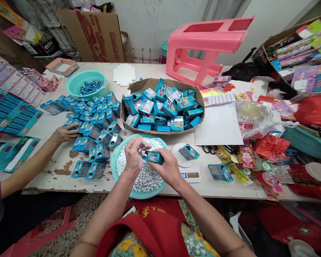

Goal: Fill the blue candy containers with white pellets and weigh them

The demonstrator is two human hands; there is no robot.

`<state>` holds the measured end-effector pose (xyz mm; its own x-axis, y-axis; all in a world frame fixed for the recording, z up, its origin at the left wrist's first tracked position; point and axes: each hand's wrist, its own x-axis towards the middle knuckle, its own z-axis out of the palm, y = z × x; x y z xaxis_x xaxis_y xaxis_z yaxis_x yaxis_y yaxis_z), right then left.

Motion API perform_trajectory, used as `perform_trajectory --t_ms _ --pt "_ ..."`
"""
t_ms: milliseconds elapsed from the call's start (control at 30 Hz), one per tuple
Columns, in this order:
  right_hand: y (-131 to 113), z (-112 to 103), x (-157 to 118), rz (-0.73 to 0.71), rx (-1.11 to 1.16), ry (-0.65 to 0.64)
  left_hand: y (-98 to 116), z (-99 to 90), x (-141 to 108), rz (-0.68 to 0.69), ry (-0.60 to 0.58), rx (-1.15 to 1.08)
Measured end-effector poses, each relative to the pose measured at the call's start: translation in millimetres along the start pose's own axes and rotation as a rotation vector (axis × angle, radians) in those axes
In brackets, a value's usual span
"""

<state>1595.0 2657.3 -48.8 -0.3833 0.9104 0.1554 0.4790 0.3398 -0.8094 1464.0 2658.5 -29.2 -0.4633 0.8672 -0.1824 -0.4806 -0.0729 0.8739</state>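
Note:
My right hand (168,168) is closed around a small blue candy tin (153,157), held tilted above a turquoise basin (113,165). White candies (147,181) fill that basin. Beside the tin, my left hand (134,154) has its fingers curled around a few candies at the tin's end. Just right of the basin stands a white kitchen scale (195,177) with another blue tin (188,152) on its round plate. One more tin (220,172) lies on the table farther right.
Beyond the basin, a cut-down cardboard box (160,130) holds many blue tins. Rows of tins (93,123) stand to the left, where a co-worker's hand (65,133) touches them. A pink stool (173,46) sits on the table behind. Bags and packaging (273,144) crowd the right side.

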Motion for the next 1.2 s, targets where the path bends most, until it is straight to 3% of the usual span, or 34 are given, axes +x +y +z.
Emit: perform_trajectory --t_ms 167,333,400,467,567,700,833,900,967,1100,1200 --pt "-2 6 4 0.032 0.054 -0.001 5 0.3 -3 0.036 -0.032 -0.018" --pt "-2 -16 -7 0.068 0.217 0.035 7 -17.9 11 0.004 -0.012 -0.014" --pt "3 -29 -17 0.094 0.275 0.063 -4 -37.1 22 -0.017 -0.060 0.248" --pt "10 -39 -27 0.119 0.294 0.078 -23 -56.9 35 0.000 -0.198 0.660" --pt "20 -49 -37 0.141 0.285 0.097 -56 -73.0 51 0.147 -0.346 1.155" --pt "22 -53 -38 0.133 0.252 0.148 -89 -63.5 61 0.325 -0.301 1.425" --pt "23 -50 -38 0.196 0.277 0.155 -98 -55.1 55 0.243 -0.380 1.570" --pt "23 -47 -38 0.223 0.272 0.160 -97 -59.0 50 0.192 -0.390 1.567" --pt "23 -44 -38 0.225 0.270 0.164 -96 -65.9 46 0.165 -0.317 1.471" --pt "18 -38 -33 0.171 0.244 0.132 -90 -74.2 42 0.077 -0.012 0.994" --pt "16 -32 -26 0.120 0.171 0.138 -73 -67.3 34 -0.078 0.083 0.598"
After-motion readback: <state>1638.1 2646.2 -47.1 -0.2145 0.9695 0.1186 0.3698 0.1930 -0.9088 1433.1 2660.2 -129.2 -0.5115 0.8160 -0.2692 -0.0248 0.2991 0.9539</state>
